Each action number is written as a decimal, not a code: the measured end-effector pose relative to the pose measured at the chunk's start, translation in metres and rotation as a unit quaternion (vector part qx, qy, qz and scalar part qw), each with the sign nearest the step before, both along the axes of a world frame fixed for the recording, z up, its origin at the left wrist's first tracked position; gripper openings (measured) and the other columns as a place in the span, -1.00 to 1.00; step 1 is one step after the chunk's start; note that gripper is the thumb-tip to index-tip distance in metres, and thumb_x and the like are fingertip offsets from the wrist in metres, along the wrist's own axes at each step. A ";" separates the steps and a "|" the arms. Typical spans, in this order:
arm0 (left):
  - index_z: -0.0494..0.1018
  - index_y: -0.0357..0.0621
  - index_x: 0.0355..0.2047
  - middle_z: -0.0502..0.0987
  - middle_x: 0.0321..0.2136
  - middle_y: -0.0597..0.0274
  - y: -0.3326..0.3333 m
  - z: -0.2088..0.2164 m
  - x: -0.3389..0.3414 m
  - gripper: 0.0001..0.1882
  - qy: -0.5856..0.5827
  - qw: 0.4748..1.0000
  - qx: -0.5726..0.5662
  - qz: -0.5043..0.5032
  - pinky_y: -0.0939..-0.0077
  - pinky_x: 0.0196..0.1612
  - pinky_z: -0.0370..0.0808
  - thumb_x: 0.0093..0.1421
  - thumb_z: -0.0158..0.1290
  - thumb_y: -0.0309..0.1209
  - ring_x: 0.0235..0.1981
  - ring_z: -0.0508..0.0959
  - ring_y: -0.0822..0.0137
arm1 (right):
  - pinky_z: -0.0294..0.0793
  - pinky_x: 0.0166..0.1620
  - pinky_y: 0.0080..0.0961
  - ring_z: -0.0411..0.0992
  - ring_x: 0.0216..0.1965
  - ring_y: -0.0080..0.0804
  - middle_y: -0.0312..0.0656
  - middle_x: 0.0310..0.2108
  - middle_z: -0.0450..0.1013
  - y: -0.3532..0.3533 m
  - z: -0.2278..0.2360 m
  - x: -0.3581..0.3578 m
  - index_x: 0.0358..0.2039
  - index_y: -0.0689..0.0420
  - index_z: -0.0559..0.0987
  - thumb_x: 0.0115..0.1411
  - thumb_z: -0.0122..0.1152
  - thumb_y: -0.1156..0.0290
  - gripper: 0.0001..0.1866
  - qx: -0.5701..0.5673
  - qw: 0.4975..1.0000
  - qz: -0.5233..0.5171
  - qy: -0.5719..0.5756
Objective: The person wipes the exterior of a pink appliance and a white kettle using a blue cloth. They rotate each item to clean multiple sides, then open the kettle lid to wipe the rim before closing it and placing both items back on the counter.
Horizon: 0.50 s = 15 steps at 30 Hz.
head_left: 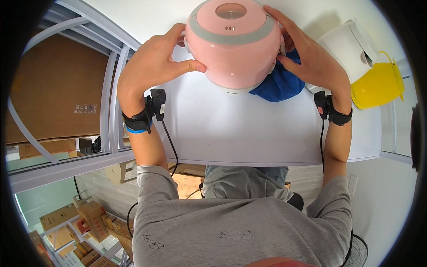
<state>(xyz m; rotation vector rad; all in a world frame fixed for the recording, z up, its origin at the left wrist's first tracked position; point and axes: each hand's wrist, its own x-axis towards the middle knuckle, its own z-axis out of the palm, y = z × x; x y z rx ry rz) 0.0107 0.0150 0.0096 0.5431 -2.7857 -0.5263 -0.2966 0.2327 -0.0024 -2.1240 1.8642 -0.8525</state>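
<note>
A round pink cooker (233, 42) with a grey band around its lid and a clear round window on top is held up over the white table (240, 133). My left hand (153, 64) grips its left side, thumb pressed along the front. On the opposite side my right hand (309, 53) clasps the cooker, fingers spread over the lid edge. A blue cloth (279, 84) lies bunched on the table below the cooker and my right hand. Both wrists carry black strapped devices with cables.
A white and yellow kettle-like jug (367, 66) stands at the table's right end. A grey metal shelf frame (111, 98) with a large cardboard box (53, 89) rises on the left. Several small cartons (89, 222) are stacked lower left, and a fan (358, 253) sits lower right.
</note>
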 end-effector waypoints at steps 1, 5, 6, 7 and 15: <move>0.54 -0.25 0.16 0.77 -0.09 0.02 0.000 -0.001 0.001 -0.09 0.002 1.000 0.008 0.001 0.15 0.04 0.69 0.08 0.58 0.22 0.05 0.72 -0.02 | 0.61 0.36 -0.19 0.59 0.23 0.02 0.13 0.39 0.45 0.000 0.015 0.005 0.73 -0.01 0.04 0.25 0.41 0.57 0.12 0.033 0.999 0.000 0.003; 0.53 -0.23 0.20 0.78 -0.08 0.04 0.000 0.000 -0.001 -0.08 -0.006 1.000 0.021 0.006 0.16 0.05 0.68 0.08 0.58 0.20 0.11 0.73 -0.04 | 0.56 0.42 -0.23 0.57 0.31 0.05 0.23 0.47 0.40 -0.003 0.025 0.002 0.74 0.13 -0.04 0.26 0.44 0.50 0.16 0.132 0.987 0.000 -0.091; 0.53 -0.23 0.21 0.78 -0.09 0.04 0.000 0.000 -0.001 -0.07 0.003 1.000 0.020 -0.002 0.17 0.05 0.68 0.08 0.58 0.20 0.10 0.73 -0.04 | 0.57 0.41 -0.23 0.58 0.30 0.04 0.23 0.45 0.41 -0.003 0.023 0.001 0.74 0.14 -0.05 0.25 0.45 0.51 0.17 0.123 0.988 0.004 -0.090; 0.53 -0.23 0.21 0.78 -0.09 0.04 0.000 0.000 -0.001 -0.06 0.011 1.000 0.019 -0.010 0.17 0.04 0.69 0.07 0.58 0.21 0.10 0.73 -0.04 | 0.58 0.40 -0.23 0.59 0.29 0.03 0.22 0.44 0.43 -0.003 0.019 0.000 0.75 0.14 -0.05 0.25 0.46 0.52 0.18 0.113 0.990 0.009 -0.088; 0.55 -0.26 0.20 0.75 -0.18 0.05 -0.002 -0.004 0.000 -0.06 0.022 1.000 -0.001 -0.019 0.13 0.08 0.63 0.08 0.56 0.24 -0.10 0.66 0.00 | 0.67 0.27 -0.28 0.66 0.16 -0.08 0.14 0.33 0.53 -0.005 0.026 0.005 0.75 0.11 0.00 0.25 0.36 0.75 0.14 0.137 0.979 -0.004 -0.147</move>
